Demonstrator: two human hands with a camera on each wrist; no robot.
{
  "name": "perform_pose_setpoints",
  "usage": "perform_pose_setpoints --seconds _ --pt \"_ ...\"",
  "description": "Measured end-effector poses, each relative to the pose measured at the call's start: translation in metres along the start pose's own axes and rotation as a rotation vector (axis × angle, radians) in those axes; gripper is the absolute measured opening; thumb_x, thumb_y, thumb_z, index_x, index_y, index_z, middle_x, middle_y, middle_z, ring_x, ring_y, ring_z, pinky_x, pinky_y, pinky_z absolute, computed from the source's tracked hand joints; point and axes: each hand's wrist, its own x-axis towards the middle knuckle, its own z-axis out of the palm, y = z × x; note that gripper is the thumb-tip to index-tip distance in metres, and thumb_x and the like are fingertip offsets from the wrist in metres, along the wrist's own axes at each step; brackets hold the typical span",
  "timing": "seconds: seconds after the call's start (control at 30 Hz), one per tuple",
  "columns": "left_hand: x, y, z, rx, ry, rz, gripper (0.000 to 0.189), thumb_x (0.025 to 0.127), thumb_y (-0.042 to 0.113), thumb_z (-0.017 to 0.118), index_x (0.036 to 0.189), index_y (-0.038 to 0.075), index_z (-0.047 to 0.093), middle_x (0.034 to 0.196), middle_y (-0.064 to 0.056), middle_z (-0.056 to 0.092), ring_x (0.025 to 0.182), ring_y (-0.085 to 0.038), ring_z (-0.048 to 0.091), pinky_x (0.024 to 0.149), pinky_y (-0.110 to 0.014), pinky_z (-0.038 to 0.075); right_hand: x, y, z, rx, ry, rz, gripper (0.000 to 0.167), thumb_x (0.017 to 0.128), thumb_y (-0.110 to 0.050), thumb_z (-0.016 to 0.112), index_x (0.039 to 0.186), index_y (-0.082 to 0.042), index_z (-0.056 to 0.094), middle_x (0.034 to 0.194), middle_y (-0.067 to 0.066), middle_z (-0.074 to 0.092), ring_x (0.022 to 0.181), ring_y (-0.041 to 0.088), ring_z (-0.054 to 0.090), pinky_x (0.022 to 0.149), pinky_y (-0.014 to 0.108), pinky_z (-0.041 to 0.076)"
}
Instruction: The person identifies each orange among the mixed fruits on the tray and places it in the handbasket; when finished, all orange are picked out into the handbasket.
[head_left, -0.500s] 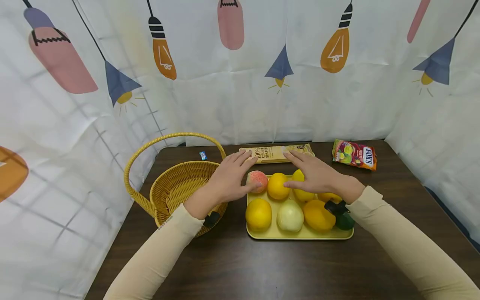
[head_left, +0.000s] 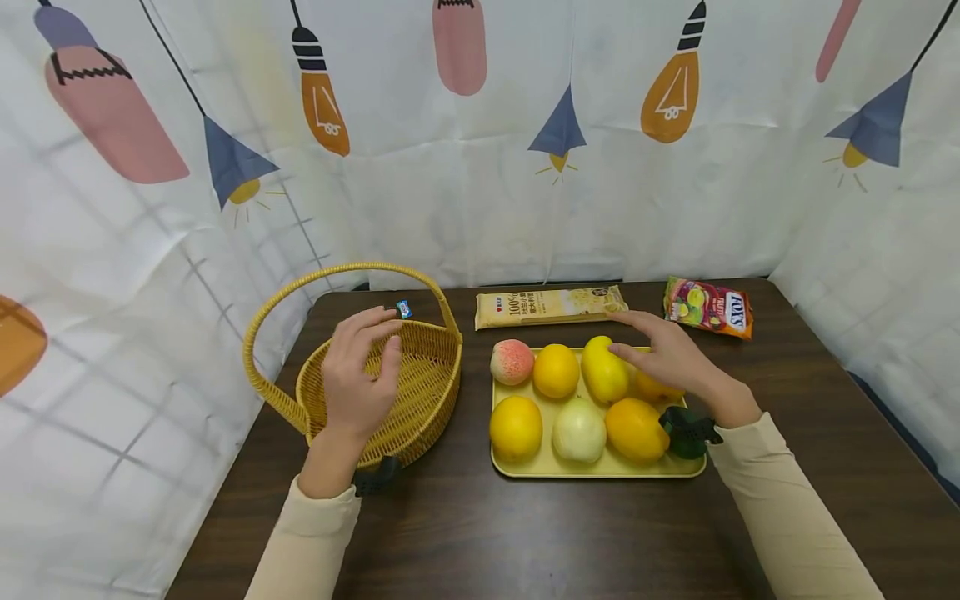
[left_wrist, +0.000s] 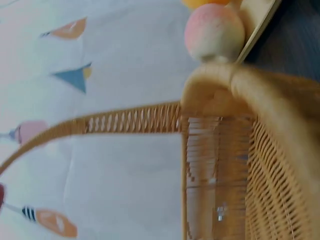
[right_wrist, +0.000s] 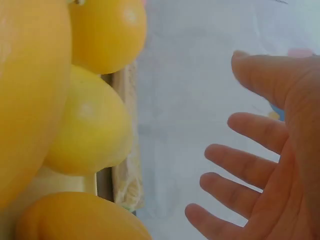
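My left hand [head_left: 360, 375] hovers over the yellow wicker basket [head_left: 442, 417], fingers loosely spread and holding nothing. In the left wrist view the basket's handle [left_wrist: 135, 118] arches out from the rim. Over the right part of the yellow tray [head_left: 600, 476], my right hand [head_left: 671, 354] is held with fingers apart and nothing in it. Nearest its thumb is a lemon-like yellow fruit [head_left: 604, 375]. Also on the tray are a peach [head_left: 512, 362], oranges [head_left: 556, 372], a pale green round fruit [head_left: 579, 431], a mango-like fruit [head_left: 637, 429] and a dark green fruit [head_left: 686, 450], partly hidden by the wrist strap.
Behind the tray lies a long pasta packet [head_left: 551, 307], with a red and purple candy bag [head_left: 708, 308] to its right. A small blue wrapped candy [head_left: 404, 309] sits behind the basket. White printed curtains [head_left: 480, 200] enclose the dark table [head_left: 555, 542].
My hands have drawn apart: the left has moved left from between basket and tray to above the basket, the right has shifted right over the tray. The fruit and packets stay in place.
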Motion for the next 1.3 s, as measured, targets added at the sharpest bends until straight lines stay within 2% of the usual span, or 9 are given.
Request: perform_pose_setpoints --seconds 0.23,0.33,0.4,0.5,0.67,0.73,0.9,1.03,1.3 --pt "0.008 0.011 -0.023 0.089 0.598 -0.013 0.019 0.084 0.011 0.056 0.081 -0.002 0.069 0.094 -0.02 0.066 0.101 -0.041 0.054 0.095 -0.046 0.042 -0.007 0.001 0.001 0.11 0.092 0.037 0.059 0.097 -0.041 0.058 0.146 -0.009 0.045 0.151 0.018 0.04 0.136 0.043 0.038 0.106 0.064 0.033" --pt "0.003 0.002 -0.038 0.174 0.717 -0.066 0.026 0.082 0.02 0.056 0.09 -0.002 0.066 0.102 -0.016 0.063 0.105 -0.036 0.049 0.099 -0.045 0.036 -0.012 -0.001 -0.002 0.153 0.13 0.063 0.059 0.098 -0.04 0.057 0.146 -0.009 0.044 0.15 0.019 0.04 0.134 0.044 0.039 0.107 0.063 0.033" --pt "-0.003 -0.006 -0.05 0.228 0.698 -0.139 0.034 0.081 0.023 0.056 0.102 -0.003 0.062 0.113 -0.015 0.059 0.112 -0.032 0.047 0.104 -0.043 0.032 -0.015 0.0 -0.003 0.171 0.153 0.077 0.059 0.098 -0.04 0.057 0.146 -0.009 0.044 0.149 0.019 0.042 0.134 0.045 0.039 0.107 0.063 0.032" --pt "-0.019 -0.022 -0.066 0.281 0.557 -0.336 0.047 0.082 0.019 0.056 0.124 -0.001 0.053 0.13 -0.014 0.051 0.123 -0.027 0.043 0.109 -0.038 0.029 -0.02 0.007 -0.005 0.178 0.198 0.086 0.057 0.098 -0.038 0.057 0.145 -0.007 0.045 0.147 0.02 0.045 0.133 0.046 0.04 0.106 0.064 0.033" --pt "-0.039 -0.04 -0.08 0.209 0.212 -0.846 0.052 0.091 0.021 0.059 0.139 0.008 0.043 0.137 -0.01 0.046 0.125 -0.021 0.044 0.106 -0.034 0.035 -0.027 0.019 -0.007 0.206 0.263 0.118 0.053 0.098 -0.035 0.059 0.142 -0.006 0.049 0.143 0.022 0.048 0.128 0.046 0.044 0.104 0.064 0.035" --pt "-0.045 -0.047 -0.079 0.181 0.136 -0.973 0.045 0.094 0.025 0.059 0.135 0.009 0.049 0.132 -0.008 0.053 0.119 -0.016 0.05 0.099 -0.029 0.041 -0.028 0.023 -0.009 0.224 0.271 0.132 0.053 0.098 -0.035 0.059 0.141 -0.006 0.049 0.142 0.023 0.049 0.128 0.046 0.044 0.103 0.065 0.036" --pt "-0.064 -0.066 -0.072 0.168 0.172 -0.909 0.024 0.096 0.017 0.06 0.116 0.004 0.063 0.107 -0.011 0.071 0.09 -0.003 0.063 0.074 -0.014 0.046 -0.028 0.034 -0.014 0.263 0.253 0.168 0.059 0.098 -0.038 0.058 0.143 -0.002 0.046 0.143 0.024 0.048 0.13 0.047 0.042 0.104 0.064 0.036" --pt "-0.077 -0.076 -0.069 0.09 0.203 -0.843 0.019 0.095 0.01 0.06 0.111 0.002 0.065 0.101 -0.016 0.072 0.086 -0.002 0.065 0.073 -0.012 0.048 -0.03 0.042 -0.018 0.255 0.174 0.239 0.069 0.097 -0.043 0.058 0.147 0.0 0.04 0.148 0.025 0.041 0.133 0.049 0.037 0.106 0.064 0.033" --pt "-0.086 -0.091 -0.068 -0.379 0.279 -0.894 0.021 0.095 0.003 0.06 0.107 -0.013 0.066 0.098 -0.009 0.074 0.101 -0.02 0.065 0.089 -0.021 0.048 -0.038 0.056 -0.012 0.207 0.001 0.254 0.07 0.096 -0.045 0.058 0.147 0.0 0.039 0.143 0.029 0.044 0.126 0.047 0.044 0.099 0.062 0.042"
